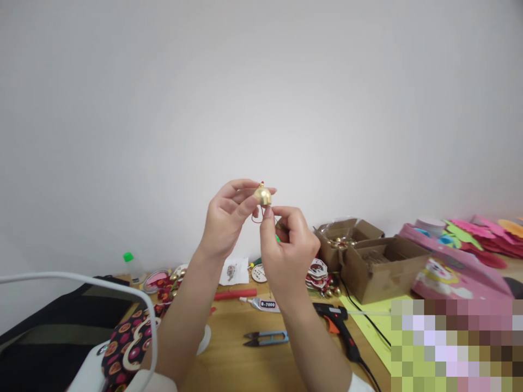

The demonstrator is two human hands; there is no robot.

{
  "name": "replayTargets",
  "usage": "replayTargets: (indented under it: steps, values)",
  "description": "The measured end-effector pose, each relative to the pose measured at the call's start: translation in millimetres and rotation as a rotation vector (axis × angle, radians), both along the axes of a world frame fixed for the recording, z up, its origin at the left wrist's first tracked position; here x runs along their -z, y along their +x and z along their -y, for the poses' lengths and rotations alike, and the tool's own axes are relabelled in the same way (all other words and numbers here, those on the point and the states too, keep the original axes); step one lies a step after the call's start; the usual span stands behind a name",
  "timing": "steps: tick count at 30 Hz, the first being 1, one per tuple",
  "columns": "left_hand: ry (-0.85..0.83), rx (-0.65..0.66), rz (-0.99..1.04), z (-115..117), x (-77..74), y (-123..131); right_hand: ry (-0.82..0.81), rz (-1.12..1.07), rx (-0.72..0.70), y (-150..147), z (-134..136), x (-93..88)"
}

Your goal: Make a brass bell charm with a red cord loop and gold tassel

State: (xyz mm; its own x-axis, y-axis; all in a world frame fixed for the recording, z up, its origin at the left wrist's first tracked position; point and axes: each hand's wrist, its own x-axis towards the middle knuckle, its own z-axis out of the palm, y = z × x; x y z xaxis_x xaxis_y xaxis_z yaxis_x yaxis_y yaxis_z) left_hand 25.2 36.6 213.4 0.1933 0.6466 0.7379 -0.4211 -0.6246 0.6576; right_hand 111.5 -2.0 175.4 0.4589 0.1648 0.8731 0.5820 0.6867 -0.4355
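The person's left hand (229, 215) has its thumb and fingers clamped on a small, shiny gold metal bell (263, 196). The bell is up in the air, over the back edge of the brown wooden worktop (232, 321). The right hand (289, 234) has its thumb just under the bell's rim, near a thin red string (256, 221); whether it pinches the string, one cannot tell. It seems best to keep the bell still, pull softly and let no knots form in the loop.

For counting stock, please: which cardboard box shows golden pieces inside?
The rear-left box: golden pieces show in it, none visible in the front-right box.
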Motion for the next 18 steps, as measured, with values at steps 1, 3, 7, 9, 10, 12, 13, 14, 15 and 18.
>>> replayTargets:
  steps: [1, 3, 7, 9, 10, 12, 13, 14, 15, 18]
  values:
    - [0.006, 0.003, 0.003, 1, -0.8, 0, 0.004, -0.003, -0.005, 0, 0, -0.8]
    - [0.023, -0.002, 0.006, 1, -1.9, 1, 0.01, -0.007, -0.012, 0, 1, -2.6]
    - [0.079, -0.028, -0.002, 2, -1.5, 0, 0.053, -0.014, -0.019, 0, 3, -5.6]
    - [0.102, -0.026, -0.002, 3, -1.1, 0, 0.071, -0.024, -0.03, 0, 5, -6.0]
    - [0.111, -0.024, -0.002, 4, -1.1, 1, 0.077, -0.028, -0.035, 1, 5, -5.9]
    - [0.132, -0.023, 0.002, 7, -1.8, 1, 0.085, -0.036, -0.048, 1, 6, -5.3]
    - [0.145, -0.022, 0.005, 9, -2.4, 2, 0.086, -0.038, -0.054, 1, 7, -5.1]
    - [0.155, -0.022, 0.005, 10, -3.2, 2, 0.083, -0.042, -0.059, 1, 7, -5.0]
    - [0.161, -0.025, 0.006, 12, -4.2, 3, 0.079, -0.047, -0.064, 1, 8, -5.1]
    - [0.146, -0.053, 0.021, 15, -8.0, 5, 0.076, -0.054, -0.058, 0, 9, -7.3]
